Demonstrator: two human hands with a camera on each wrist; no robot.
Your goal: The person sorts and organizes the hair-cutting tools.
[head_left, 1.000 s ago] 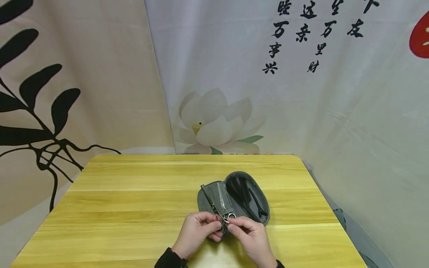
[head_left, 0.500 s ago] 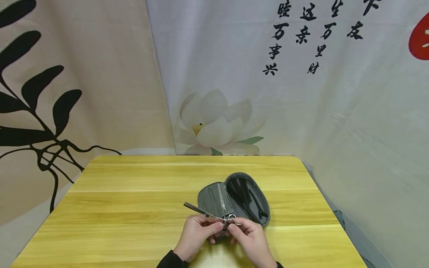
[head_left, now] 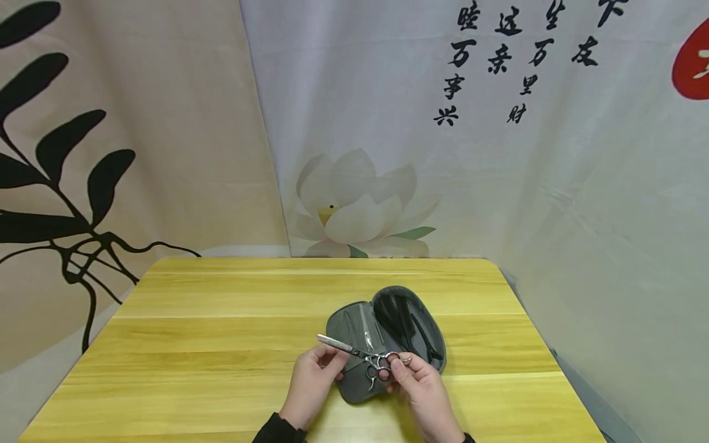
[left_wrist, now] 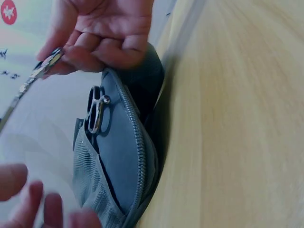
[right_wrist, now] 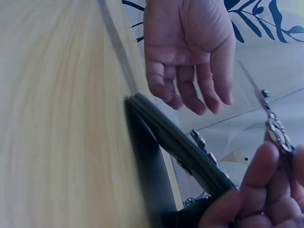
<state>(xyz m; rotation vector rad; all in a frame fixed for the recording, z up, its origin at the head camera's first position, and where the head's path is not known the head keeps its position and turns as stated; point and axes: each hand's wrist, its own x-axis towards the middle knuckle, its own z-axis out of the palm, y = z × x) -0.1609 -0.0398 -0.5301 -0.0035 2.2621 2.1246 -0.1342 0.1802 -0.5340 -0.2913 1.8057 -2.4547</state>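
Thinning scissors (head_left: 338, 344) with toothed blades pointing left are pinched at the finger rings by my right hand (head_left: 423, 394). My left hand (head_left: 311, 384) is just below the blades in the head view; the right wrist view shows this left hand (right_wrist: 190, 57) apart from the scissors, its fingers loosely bent and holding nothing. Beneath both hands lies an unzipped grey case (head_left: 354, 391), spread flat. Ring handles of a second pair of scissors (left_wrist: 96, 111) stick out of its mesh pocket (left_wrist: 90, 175). Dark items (head_left: 396, 317) lie in the case's right half.
The case rests on a wooden table (head_left: 194, 369), near its front edge. Behind the table hangs a pale cloth (head_left: 476, 203) printed with a lotus, leaves and dark characters.
The scissors have swung from pointing up and away to pointing left, and shifted slightly right with my right hand. My left hand has let go of them and moved a little left.
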